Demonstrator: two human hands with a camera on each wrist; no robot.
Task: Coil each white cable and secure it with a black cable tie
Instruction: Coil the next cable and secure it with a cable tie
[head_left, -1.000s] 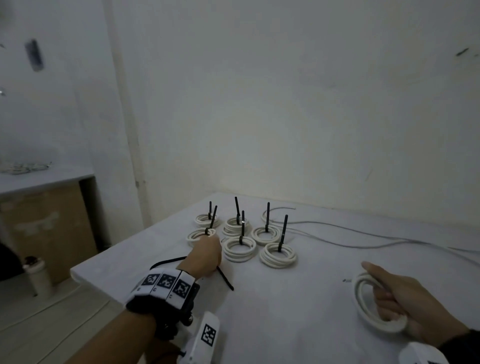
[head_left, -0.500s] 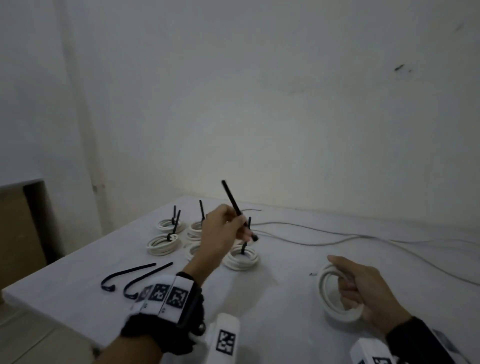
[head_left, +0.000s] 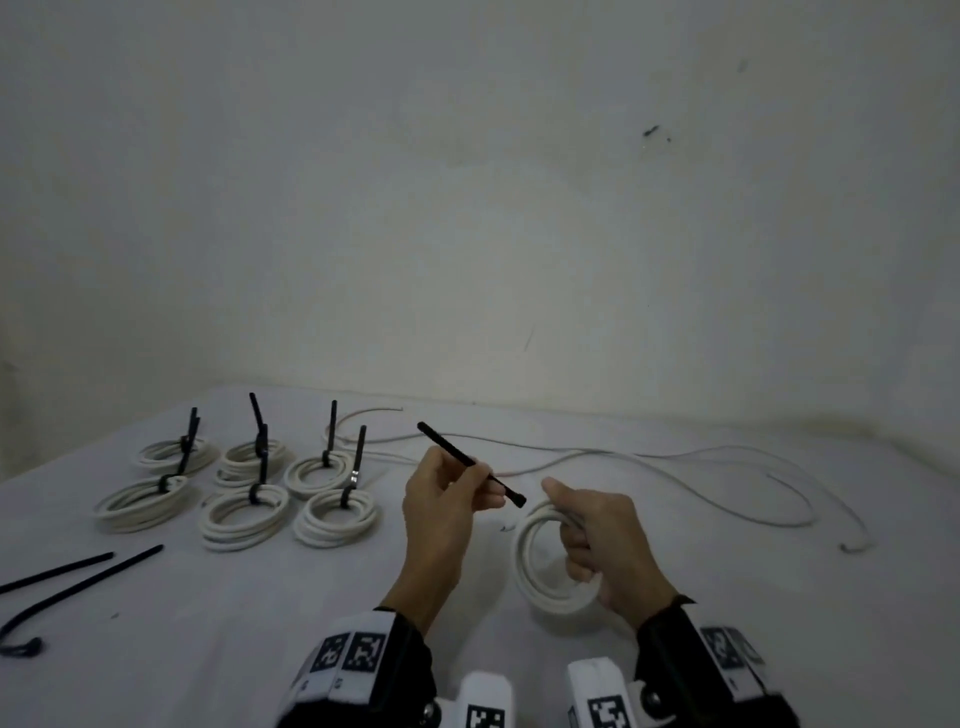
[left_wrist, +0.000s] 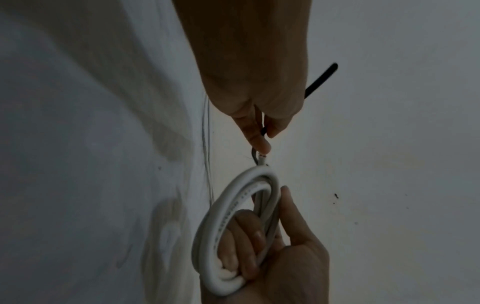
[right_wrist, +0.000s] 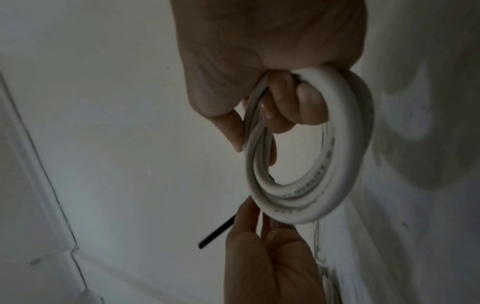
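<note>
Fingers (head_left: 485, 475) of left hand (head_left: 441, 512) pinch black cable tie (head_left: 452, 449); right hand (head_left: 605, 545) grips white coil (head_left: 540, 587) above desk (head_left: 260, 649) front-centre. Tied coils (head_left: 244, 514) at left.

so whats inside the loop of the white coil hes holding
The right hand has its fingers curled through the white coil, gripping one side. The rest of the opening shows only bare wall. The fingers hide part of the coil's inner edge.

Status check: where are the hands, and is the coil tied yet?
Left hand pinches black cable tie. Right hand grips white coil, untied. Tie head just short of coil; path clear.
</note>
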